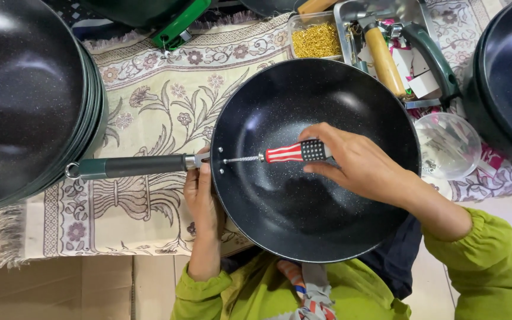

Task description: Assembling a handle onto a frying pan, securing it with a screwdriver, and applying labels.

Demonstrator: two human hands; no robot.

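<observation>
Right hand drives screwdriver into pan's handle joint; left hand steadies the rim.

Black speckled non-stick frying pan point(303, 201) on patterned beige cloth point(149, 101), its dark green handle point(131, 166) pointing left. Red-white striped screwdriver point(285, 153) lies horizontal, tip left at rivets. Right hand point(357, 163) closed around its grip; left hand point(201, 198) clasps the rim beside the handle.

The stack of dark pans point(25, 95) runs off the left edge; another pan point(508, 71) is cut off at right. The left hand's point(202, 204) fingertips hide behind the frying pan's rim point(220, 195).
</observation>
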